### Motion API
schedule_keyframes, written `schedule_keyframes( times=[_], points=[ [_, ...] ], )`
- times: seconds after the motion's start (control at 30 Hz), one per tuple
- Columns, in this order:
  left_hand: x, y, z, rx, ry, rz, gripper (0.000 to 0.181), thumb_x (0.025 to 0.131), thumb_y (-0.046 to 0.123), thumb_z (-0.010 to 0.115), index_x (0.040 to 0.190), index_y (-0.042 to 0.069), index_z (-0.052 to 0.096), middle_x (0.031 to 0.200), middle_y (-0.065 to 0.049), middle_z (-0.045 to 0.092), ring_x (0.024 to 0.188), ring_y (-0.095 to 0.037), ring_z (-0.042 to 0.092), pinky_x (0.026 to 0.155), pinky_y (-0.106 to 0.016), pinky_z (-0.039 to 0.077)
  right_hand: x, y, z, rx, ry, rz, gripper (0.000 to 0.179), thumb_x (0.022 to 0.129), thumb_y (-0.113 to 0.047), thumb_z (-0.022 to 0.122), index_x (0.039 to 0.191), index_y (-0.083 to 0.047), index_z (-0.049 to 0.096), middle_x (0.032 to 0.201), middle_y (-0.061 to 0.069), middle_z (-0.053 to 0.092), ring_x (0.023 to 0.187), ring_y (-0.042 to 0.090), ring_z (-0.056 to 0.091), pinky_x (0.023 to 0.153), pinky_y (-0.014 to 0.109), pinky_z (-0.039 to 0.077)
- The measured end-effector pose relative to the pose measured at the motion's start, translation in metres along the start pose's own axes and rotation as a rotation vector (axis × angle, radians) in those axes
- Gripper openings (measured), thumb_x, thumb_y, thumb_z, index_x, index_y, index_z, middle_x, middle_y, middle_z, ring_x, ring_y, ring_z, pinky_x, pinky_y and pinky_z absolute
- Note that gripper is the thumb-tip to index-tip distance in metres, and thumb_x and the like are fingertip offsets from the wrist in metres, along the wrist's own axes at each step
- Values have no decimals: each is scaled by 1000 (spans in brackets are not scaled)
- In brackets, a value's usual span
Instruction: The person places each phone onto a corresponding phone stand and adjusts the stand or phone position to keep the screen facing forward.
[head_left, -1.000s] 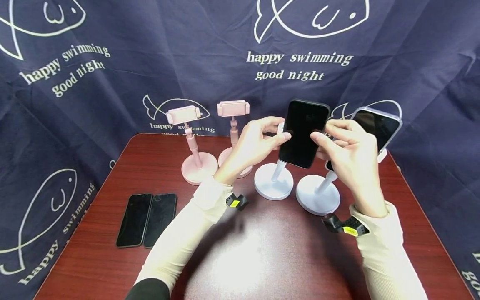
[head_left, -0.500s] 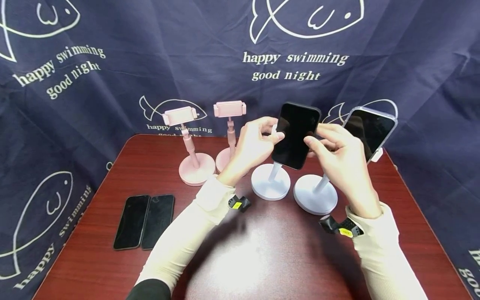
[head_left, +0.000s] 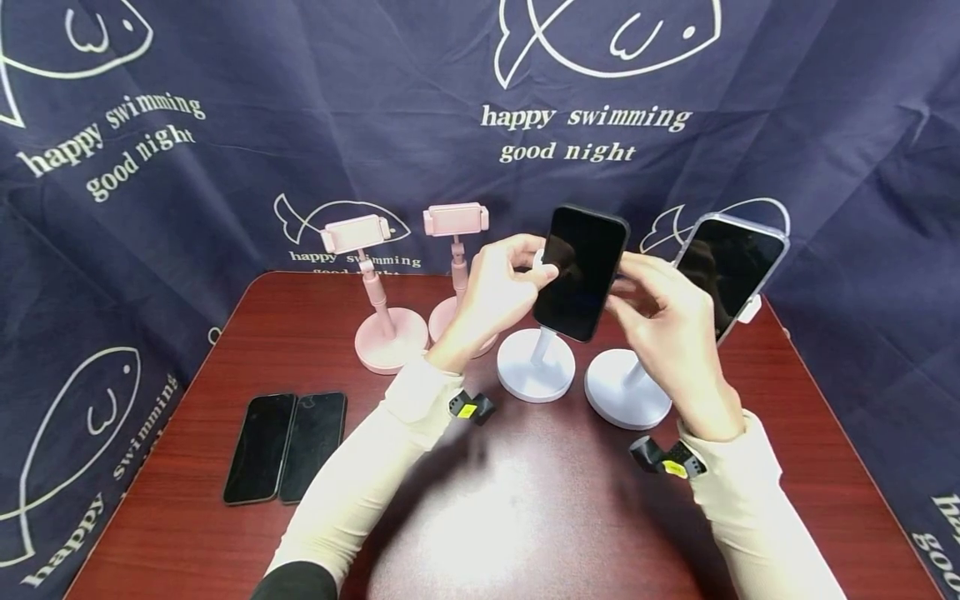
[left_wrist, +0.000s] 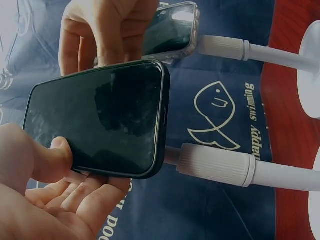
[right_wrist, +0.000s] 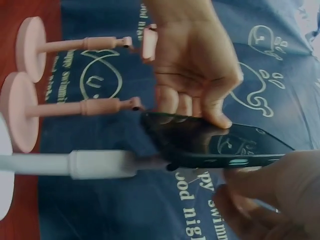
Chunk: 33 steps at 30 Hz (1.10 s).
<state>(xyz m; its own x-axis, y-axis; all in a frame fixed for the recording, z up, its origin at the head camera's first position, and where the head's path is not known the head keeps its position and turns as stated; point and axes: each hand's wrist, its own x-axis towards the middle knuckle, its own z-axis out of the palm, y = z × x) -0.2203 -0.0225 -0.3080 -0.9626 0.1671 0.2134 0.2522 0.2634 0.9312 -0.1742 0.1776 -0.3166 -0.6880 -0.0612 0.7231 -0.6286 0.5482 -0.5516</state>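
Note:
A black smartphone (head_left: 581,273) stands upright, tilted, at the head of a white phone stand (head_left: 536,367). My left hand (head_left: 498,283) grips its left edge, thumb on the screen and fingers behind. At the opposite edge, my right hand (head_left: 671,312) has bent fingers against the side and back; its thumb lies off the screen. The left wrist view shows the black phone's screen (left_wrist: 107,117) from close by. Most of the stand's clamp is hidden behind the phone. Beside it, a second white stand (head_left: 626,392) bears another smartphone (head_left: 731,267) in a clear case.
Two pink phone stands (head_left: 392,342) with bare clamps stand at the back left. Two dark smartphones (head_left: 258,450) lie side by side on the left of the red-brown table (head_left: 480,517). A dark blue printed cloth (head_left: 405,100) hangs behind the table.
The right thumb has slid off the screen to the phone's right edge. The whole scene has shifted slightly left in the head view. The left hand keeps its grip.

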Motion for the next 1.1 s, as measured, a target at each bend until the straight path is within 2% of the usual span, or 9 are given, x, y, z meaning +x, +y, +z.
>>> schedule_keyframes(
  times=[0.1,0.2,0.3,0.43,0.53,0.63,0.9,1.1],
  points=[
    [-1,0,0,25,2,5,27,93,8,73,120,6,70,97,-7,77,86,-14,77,83,-27,59,-1,4,3,-63,38,-94,36,80,16,77,112,-1,77,113,12,76,89,11,70,81,5,47],
    [-1,0,0,54,10,8,27,93,9,73,120,7,70,97,-6,77,87,-13,76,83,-26,58,-2,7,4,-94,40,-196,30,84,14,74,111,2,76,111,15,75,91,26,70,87,6,45],
    [-1,1,-1,76,14,11,25,93,9,73,118,8,70,94,-4,75,83,-12,74,79,-25,56,-2,10,2,-150,5,-299,29,85,13,74,113,5,73,112,19,73,97,33,69,97,8,42],
    [-2,1,-2,76,6,15,21,93,7,72,114,8,70,91,-4,72,78,-13,69,74,-24,52,-1,12,-3,-196,-64,-387,36,83,13,77,118,6,69,114,22,70,103,34,67,107,14,41],
    [-2,2,-3,65,6,5,21,93,7,72,113,8,70,89,-4,71,79,-13,70,75,-24,53,0,14,-6,-194,-101,-412,38,83,11,77,119,6,68,116,22,69,105,35,66,109,19,42],
    [-2,2,-3,64,9,-8,20,93,7,72,114,7,70,90,-4,70,81,-14,71,78,-24,54,2,16,-8,-194,-100,-445,33,86,6,75,119,7,68,115,22,69,104,36,66,109,20,43],
    [-4,5,-4,92,24,-11,17,94,9,71,112,8,70,89,-3,69,80,-15,67,77,-25,51,3,19,-12,-196,-89,-490,28,88,0,72,115,8,69,110,19,71,96,34,67,101,15,42],
    [-4,4,-4,179,38,14,17,95,11,69,112,8,71,90,-2,72,77,-14,66,79,-24,50,6,17,-13,-165,-87,-510,28,84,3,73,111,7,70,106,19,72,92,33,67,99,15,42]
  ],
)
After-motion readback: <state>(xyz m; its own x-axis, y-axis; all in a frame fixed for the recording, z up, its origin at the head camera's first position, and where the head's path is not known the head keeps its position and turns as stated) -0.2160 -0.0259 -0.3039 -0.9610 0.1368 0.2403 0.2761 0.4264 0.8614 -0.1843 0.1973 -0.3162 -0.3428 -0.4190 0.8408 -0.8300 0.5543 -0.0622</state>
